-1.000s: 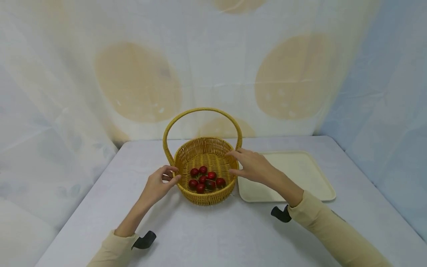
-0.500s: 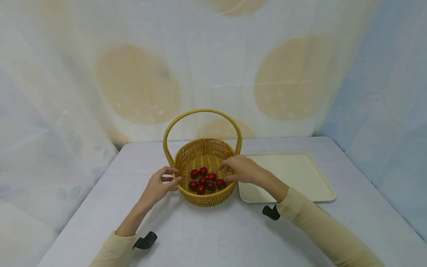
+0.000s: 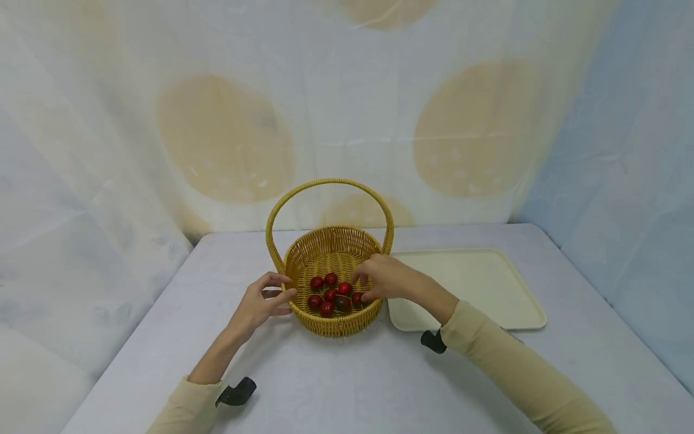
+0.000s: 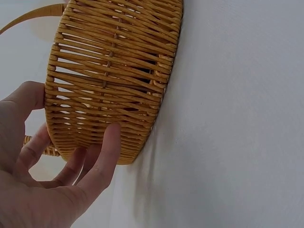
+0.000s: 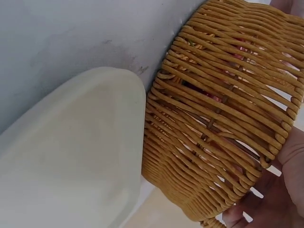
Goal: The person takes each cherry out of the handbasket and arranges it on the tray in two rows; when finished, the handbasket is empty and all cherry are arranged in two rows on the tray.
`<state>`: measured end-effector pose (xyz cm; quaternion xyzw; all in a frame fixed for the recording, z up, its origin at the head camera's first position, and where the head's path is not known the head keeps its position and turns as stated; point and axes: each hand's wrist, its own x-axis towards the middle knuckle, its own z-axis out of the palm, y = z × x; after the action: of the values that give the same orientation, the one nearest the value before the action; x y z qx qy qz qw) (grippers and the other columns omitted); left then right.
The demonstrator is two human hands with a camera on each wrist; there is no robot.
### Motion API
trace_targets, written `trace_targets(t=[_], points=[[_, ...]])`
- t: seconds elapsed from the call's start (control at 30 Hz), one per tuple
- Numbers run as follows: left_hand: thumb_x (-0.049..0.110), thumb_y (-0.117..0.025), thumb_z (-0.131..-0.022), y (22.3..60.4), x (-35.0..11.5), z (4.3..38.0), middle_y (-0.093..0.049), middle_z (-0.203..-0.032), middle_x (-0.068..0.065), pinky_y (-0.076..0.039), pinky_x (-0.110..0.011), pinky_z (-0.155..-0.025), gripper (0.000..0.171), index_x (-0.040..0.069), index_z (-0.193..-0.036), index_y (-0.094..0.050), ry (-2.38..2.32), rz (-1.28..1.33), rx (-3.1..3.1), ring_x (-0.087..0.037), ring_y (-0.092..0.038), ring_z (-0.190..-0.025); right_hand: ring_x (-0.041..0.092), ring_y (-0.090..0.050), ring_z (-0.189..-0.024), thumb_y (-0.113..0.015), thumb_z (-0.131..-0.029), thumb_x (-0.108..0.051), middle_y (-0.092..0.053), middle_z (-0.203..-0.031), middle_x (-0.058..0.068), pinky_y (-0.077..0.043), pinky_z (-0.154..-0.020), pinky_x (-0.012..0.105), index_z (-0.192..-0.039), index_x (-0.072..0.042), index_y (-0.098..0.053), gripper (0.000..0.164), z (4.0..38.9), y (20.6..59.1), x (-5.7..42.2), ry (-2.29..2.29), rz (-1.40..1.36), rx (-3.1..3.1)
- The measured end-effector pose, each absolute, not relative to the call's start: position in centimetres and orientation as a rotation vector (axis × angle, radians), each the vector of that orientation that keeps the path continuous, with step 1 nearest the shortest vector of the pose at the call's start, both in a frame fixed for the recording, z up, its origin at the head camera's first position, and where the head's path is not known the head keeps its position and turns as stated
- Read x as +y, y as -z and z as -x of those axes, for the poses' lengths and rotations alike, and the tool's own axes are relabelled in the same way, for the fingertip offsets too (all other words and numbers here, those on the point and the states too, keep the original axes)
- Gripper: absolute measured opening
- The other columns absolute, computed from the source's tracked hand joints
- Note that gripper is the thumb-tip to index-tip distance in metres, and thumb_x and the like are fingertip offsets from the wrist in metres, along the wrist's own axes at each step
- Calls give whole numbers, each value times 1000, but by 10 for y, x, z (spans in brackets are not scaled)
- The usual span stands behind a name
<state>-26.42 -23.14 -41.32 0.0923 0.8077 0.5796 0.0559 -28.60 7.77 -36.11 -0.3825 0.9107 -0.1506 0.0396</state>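
Note:
A yellow-brown woven basket (image 3: 336, 325) with a tall arched handle (image 3: 329, 181) stands on the white-covered table. Several dark red cherries (image 3: 327, 308), some with stems showing, lie together in its front part. My left hand (image 3: 260, 303) holds the basket's left rim; in the left wrist view its fingers lie against the wickerwork. My right hand (image 3: 387, 277) reaches over the right rim into the basket. Its thumb is at the rightmost cherry (image 3: 358, 299), with a gap between thumb and bent fingers. The right wrist view hides its fingertips behind the basket wall (image 5: 213, 109).
A cream rectangular tray (image 3: 477, 289) lies just right of the basket, partly behind my right forearm. Black curved pieces (image 3: 237, 392) sit at both sleeve cuffs. A patterned cloth (image 3: 347, 108) hangs behind the table.
My right hand has moved left and down from the right rim, over the cherries, and its fingers have come closer together. The left hand and basket have barely moved.

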Motion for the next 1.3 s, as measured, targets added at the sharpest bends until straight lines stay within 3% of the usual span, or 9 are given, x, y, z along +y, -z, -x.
trace_targets(t=[0.17,0.57,0.97,1.3], points=[[33,-75,-87,414,-232,265,-50,-129,-20,-62,-46,-82,50,6,-124,-54,-1762,-279,2447,-32,-58,-116,20,-69,-88,-81,-81,-23,-75,-93,5,-59,-76,32,-108,-10,-72,31,289,361,73,372,1148,2794],[32,-74,-88,415,-230,266,-50,-128,-20,-62,-46,-82,51,4,-125,-53,-1774,-271,2429,-29,-59,-114,7,-60,-68,-81,-79,-42,-72,-83,-3,-52,-59,23,-91,-14,-76,31,297,368,62,148,950,2857],[30,-74,-88,416,-231,267,-49,-128,-21,-61,-48,-82,49,4,-124,-53,-1783,-286,2416,-29,-60,-113,7,-60,-68,-80,-80,-41,-73,-86,-3,-52,-58,23,-84,-17,-76,25,302,372,59,145,931,2811],[31,-73,-89,416,-230,268,-49,-128,-21,-62,-48,-82,50,3,-125,-52,-1785,-306,2420,-29,-60,-113,8,-63,-71,-80,-81,-37,-73,-87,-1,-55,-62,24,-91,-15,-76,25,301,370,59,184,927,2785]])
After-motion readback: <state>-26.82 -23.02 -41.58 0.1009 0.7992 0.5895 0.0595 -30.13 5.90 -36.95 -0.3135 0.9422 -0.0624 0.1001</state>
